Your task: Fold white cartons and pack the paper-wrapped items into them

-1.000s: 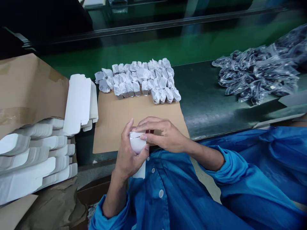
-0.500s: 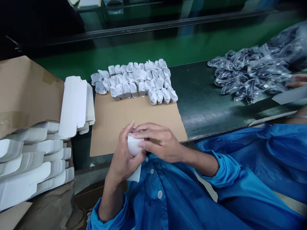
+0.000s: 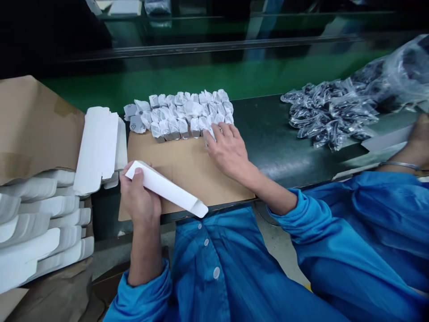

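Note:
A long, narrow white box (image 3: 167,190) lies across my left hand (image 3: 142,192), the thumb on its upper end. Its lower end points right and shows an open flap. My right hand (image 3: 228,150) reaches over the brown cardboard sheet (image 3: 177,172). Its fingers are closed about one of the small grey pieces (image 3: 207,142) wrapped in white film, mostly hidden by the fingers. Beyond the hand, several more wrapped pieces (image 3: 174,112) stand in rows on the far part of the sheet.
Flat white cartons (image 3: 97,147) lie at the left, beside a large cardboard box (image 3: 36,129) with stacked cartons (image 3: 50,205). Clear bags of dark parts (image 3: 331,112) are heaped at the right. A co-worker's arm (image 3: 410,145) is at the right edge.
My hands have moved apart. The white box, earlier upright between them, now lies slanted in my left hand, further left. My right hand has gone forward to the wrapped pieces.

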`<state>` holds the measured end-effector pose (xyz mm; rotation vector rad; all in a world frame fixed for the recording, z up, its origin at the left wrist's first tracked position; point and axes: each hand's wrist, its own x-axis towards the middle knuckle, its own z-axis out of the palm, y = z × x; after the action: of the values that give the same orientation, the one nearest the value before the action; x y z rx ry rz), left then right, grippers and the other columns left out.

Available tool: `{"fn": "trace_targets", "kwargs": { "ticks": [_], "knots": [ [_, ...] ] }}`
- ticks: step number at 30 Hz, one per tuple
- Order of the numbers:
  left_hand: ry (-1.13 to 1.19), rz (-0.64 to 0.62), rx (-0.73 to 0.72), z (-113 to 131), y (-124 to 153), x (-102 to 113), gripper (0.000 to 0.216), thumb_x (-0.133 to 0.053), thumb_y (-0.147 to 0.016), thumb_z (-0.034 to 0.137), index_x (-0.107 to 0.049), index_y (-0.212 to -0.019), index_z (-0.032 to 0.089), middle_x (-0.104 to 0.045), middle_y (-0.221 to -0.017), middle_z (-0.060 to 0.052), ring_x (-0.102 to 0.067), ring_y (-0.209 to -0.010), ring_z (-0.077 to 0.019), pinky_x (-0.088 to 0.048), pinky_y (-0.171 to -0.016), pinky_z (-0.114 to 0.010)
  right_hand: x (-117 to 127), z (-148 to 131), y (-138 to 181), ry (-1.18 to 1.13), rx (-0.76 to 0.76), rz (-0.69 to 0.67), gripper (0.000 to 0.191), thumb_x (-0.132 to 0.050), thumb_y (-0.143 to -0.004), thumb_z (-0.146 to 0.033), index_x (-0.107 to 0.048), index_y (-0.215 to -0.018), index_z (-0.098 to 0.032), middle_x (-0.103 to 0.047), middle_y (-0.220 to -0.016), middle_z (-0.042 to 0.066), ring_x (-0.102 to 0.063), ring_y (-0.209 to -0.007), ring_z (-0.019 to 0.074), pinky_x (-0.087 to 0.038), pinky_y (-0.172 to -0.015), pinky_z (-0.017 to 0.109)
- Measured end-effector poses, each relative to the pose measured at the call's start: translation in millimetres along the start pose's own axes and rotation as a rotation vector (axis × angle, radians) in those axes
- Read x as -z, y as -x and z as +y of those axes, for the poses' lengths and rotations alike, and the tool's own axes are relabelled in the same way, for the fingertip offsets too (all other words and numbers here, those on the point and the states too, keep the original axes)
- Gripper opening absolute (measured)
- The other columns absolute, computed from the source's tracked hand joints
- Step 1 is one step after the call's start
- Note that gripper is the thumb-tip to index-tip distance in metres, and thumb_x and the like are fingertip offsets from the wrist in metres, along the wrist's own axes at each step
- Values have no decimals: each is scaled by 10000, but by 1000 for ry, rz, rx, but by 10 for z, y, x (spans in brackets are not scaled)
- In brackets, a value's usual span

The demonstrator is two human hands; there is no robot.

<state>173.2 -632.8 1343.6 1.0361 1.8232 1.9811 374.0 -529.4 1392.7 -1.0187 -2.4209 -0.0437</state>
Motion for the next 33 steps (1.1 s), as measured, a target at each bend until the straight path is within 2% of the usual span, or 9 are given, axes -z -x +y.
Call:
{"fn": "trace_targets", "kwargs": {
  "ticks": [5, 8, 12, 18, 21, 25, 27, 30, 33],
  "knots": [
    [-656, -110, -358, -40, -51, 293, 579, -561, -899, 290, -415, -1445, 166, -418, -1502, -205, -323, -1450, -355, -296, -1154, -607, -290, 139, 120, 97, 281, -147, 379, -388, -975, -107, -564, -1311, -119, -563, -1400, 126, -387, -1402, 293, -266, -1192, 521],
    [-792, -474, -620, 63, 93, 444, 568, -439, -910, 145, -403, -1471, 226, -506, -1463, -141, -395, -1421, -305, -285, -1172, -573, -283, 107, 216, 11, 384, -164, 346, -418, -1007, -254, -578, -1298, -156, -578, -1382, 116, -482, -1291, 293, -401, -1076, 503],
    [-908, -920, -798, 188, 152, 429, 634, -458, -866, 107, -399, -1469, 295, -468, -1512, -66, -357, -1440, -307, -230, -1180, -591, -276, -4, 52, 120, 167, -124, 479, -492, -975, -283, -444, -1405, -77, -504, -1405, 231, -507, -1196, 341, -455, -952, 498],
    [-1050, -753, -807, 146, 46, 309, 498, -559, -907, 400, -545, -1364, 201, -671, -1088, -151, -607, -1026, -331, -466, -961, -512, -280, -14, -146, -23, 121, -242, 281, -482, -960, -206, -601, -1207, -141, -646, -1136, 137, -576, -1066, 260, -461, -879, 378],
    [-1106, -684, -759, 120, 105, 283, 612, -539, -910, 470, -459, -1437, 169, -623, -1203, -198, -594, -1066, -353, -490, -900, -489, -167, 123, 19, -304, -21, -316, 298, -525, -921, -200, -616, -1202, -161, -712, -967, 53, -642, -885, 187, -472, -790, 304],
    [-1040, -846, -819, 191, 219, 169, 530, -509, -927, 283, -443, -1452, 262, -435, -1485, -184, -445, -1329, -372, -397, -1044, -562, -88, 152, 361, -203, -214, -98, 303, -475, -932, -180, -657, -1175, -162, -733, -997, 82, -663, -930, 220, -488, -816, 339],
    [-989, -931, -850, 229, 246, 106, 513, -474, -910, 165, -502, -1404, 301, -425, -1503, -161, -410, -1369, -363, -356, -1067, -595, -96, 79, 512, -154, -157, 28, 321, -484, -963, -271, -644, -1212, -146, -695, -1157, 130, -625, -1080, 259, -485, -912, 380],
    [-954, -997, -850, 247, 249, 71, 527, -475, -871, 79, -586, -1307, 354, -425, -1513, -131, -421, -1360, -360, -392, -1004, -588, -119, 8, 629, -223, -8, -29, 404, -524, -966, -349, -591, -1306, -140, -667, -1232, 137, -606, -1115, 268, -482, -966, 404],
    [-925, -1024, -856, 246, 235, 101, 590, -473, -826, 6, -627, -1252, 384, -451, -1488, -116, -442, -1335, -343, -415, -949, -543, -98, 100, 606, -303, -111, -166, 384, -553, -952, -278, -582, -1319, -168, -687, -1212, 99, -636, -1057, 245, -506, -926, 388]
  ]
}}
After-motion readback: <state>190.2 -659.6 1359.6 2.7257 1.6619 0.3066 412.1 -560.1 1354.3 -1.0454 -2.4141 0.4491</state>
